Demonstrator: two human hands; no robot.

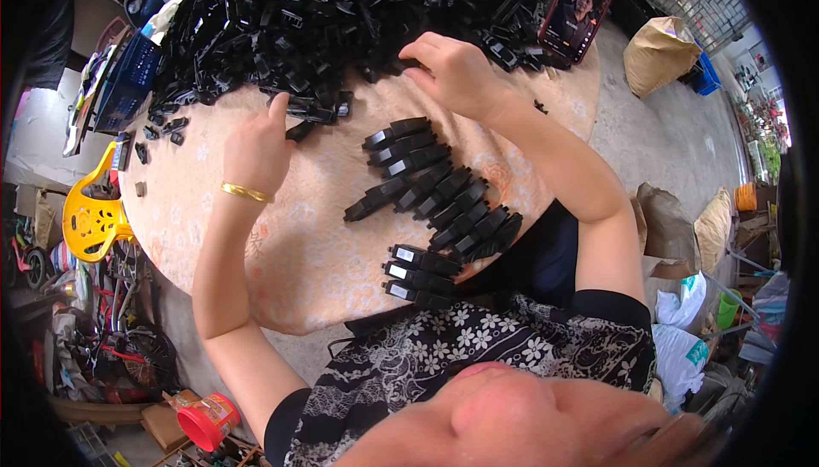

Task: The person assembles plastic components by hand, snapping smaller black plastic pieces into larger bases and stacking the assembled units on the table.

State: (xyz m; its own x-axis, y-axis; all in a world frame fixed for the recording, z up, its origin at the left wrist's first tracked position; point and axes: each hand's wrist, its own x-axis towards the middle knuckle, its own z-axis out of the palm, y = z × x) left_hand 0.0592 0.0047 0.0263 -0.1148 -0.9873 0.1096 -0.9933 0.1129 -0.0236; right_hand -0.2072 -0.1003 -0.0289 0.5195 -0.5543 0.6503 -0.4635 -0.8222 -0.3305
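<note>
A large heap of small black plastic parts [281,19] covers the far side of a round table. My left hand [256,150], with a gold bracelet at the wrist, is at the heap's near edge, its fingers closed around a black plastic part [300,131] that is mostly hidden. Beside its fingertips lie more black parts [311,110]. My right hand [450,73] is over the heap's right front edge, fingers bent, thumb and fingertips apart, nothing visible between them. Nearer me, overlapping rows of black plastic pieces [439,190] lie on the cloth, with a short stack [420,275] bearing pale labels by the table edge.
A peach patterned cloth [299,271] covers the table. A phone [577,15] leans at the heap's right end. A yellow chair [92,211] stands left, a red bucket [207,421] lower left. Brown sacks [661,53] and white bags [681,339] sit on the floor at right.
</note>
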